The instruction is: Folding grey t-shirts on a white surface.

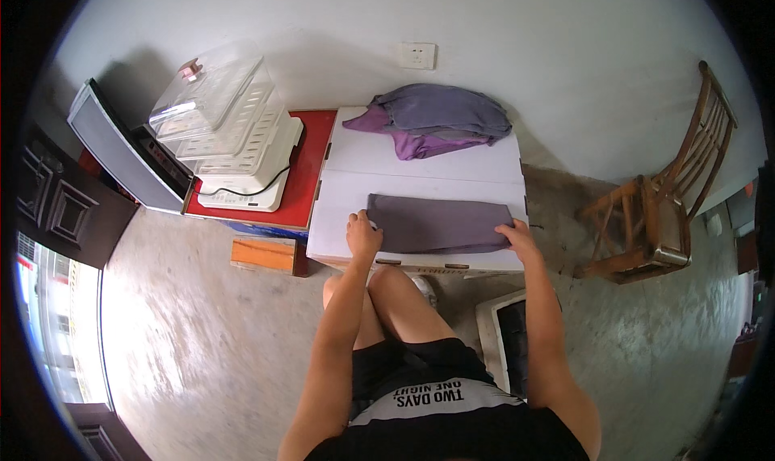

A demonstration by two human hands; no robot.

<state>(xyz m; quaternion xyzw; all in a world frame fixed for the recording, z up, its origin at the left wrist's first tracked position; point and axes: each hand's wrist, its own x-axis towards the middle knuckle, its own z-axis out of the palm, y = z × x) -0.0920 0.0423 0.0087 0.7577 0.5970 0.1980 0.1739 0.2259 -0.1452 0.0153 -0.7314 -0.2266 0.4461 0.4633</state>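
A grey-purple cloth (439, 225), folded into a long rectangle, lies flat near the front edge of a white box top (342, 182). At its left end my left hand (364, 235) holds the edge, fingers curled. My right hand (519, 239) grips the lower right end, with the thumb on top and the other fingers partly hidden. Further back on the box, near the wall, a rumpled grey-blue garment (445, 111) rests over a purple garment (415, 144).
Left of the box, a red tabletop (318, 158) carries a white steamer with clear stacked tiers (236, 140) and a black cord. A wooden chair (660, 219) stands at right. An orange-topped wooden stool (263, 253) sits low at left. A wall socket (418, 56) is behind.
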